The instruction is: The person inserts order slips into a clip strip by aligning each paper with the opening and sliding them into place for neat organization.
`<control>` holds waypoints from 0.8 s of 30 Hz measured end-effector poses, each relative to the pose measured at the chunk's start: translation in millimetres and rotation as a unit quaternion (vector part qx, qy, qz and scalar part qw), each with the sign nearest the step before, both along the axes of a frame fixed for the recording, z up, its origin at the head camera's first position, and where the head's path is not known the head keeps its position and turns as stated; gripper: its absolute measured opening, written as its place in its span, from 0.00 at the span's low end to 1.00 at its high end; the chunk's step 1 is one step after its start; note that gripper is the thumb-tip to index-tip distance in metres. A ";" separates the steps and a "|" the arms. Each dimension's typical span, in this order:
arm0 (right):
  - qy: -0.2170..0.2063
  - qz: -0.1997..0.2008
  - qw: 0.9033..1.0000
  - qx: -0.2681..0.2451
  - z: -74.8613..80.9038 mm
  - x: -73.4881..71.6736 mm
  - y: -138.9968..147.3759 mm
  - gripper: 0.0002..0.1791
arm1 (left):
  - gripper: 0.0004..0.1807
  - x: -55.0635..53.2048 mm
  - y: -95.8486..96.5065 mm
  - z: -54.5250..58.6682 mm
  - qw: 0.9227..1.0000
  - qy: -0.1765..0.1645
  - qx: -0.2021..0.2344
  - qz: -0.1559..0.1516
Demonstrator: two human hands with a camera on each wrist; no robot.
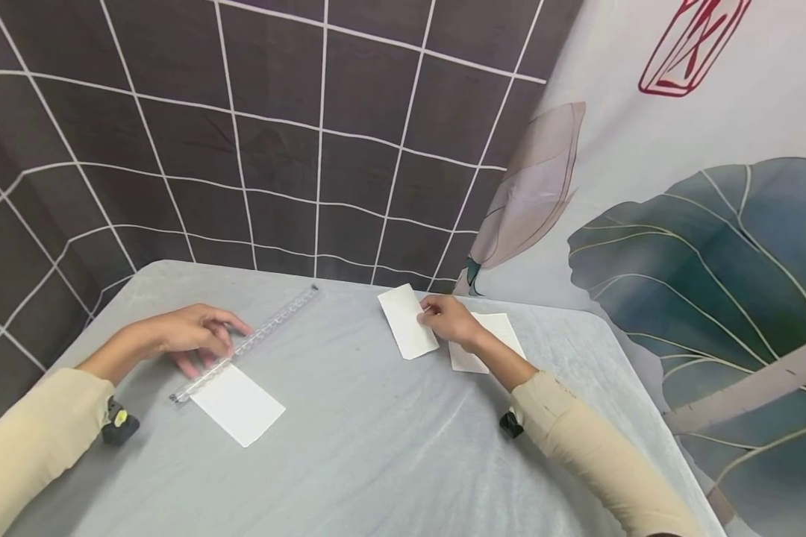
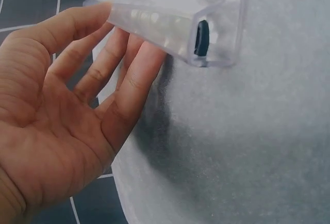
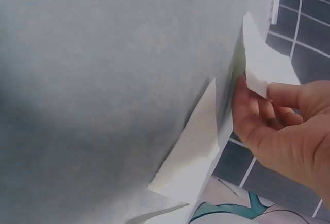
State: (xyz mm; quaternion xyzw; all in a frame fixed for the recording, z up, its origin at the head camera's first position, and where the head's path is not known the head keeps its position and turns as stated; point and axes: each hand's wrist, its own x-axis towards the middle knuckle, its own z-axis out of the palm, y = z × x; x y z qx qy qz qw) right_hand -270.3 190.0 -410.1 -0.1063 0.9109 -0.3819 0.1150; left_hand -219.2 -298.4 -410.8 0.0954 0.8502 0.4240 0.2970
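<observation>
here, the right hand (image 1: 451, 321) pinches a white card (image 1: 404, 324) by its right edge.

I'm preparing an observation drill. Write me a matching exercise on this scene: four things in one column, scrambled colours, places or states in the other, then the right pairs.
Things:
1. right hand
2. clear plastic strip
3. sleeves
4. backdrop behind the table

Descriptions:
A. beige
B. dark with white grid lines
C. gripping a white card
D. at the left hand

Pairs: 1-C, 2-D, 3-A, 4-B
</observation>
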 end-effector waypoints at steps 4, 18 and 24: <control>-0.009 -0.001 1.000 -0.011 -0.7 -10.1 -3.4 0.19 | 0.36 1.4 1.4 1.0 1.000 0.007 -0.006 0.003; -0.041 0.002 0.998 -0.049 1.0 -35.3 -40.0 0.23 | 0.35 0.7 5.4 0.6 1.000 0.010 -0.021 0.007; -0.042 0.019 0.997 -0.062 0.1 -39.0 -63.0 0.21 | 0.35 1.0 4.7 1.2 0.999 0.006 -0.029 0.011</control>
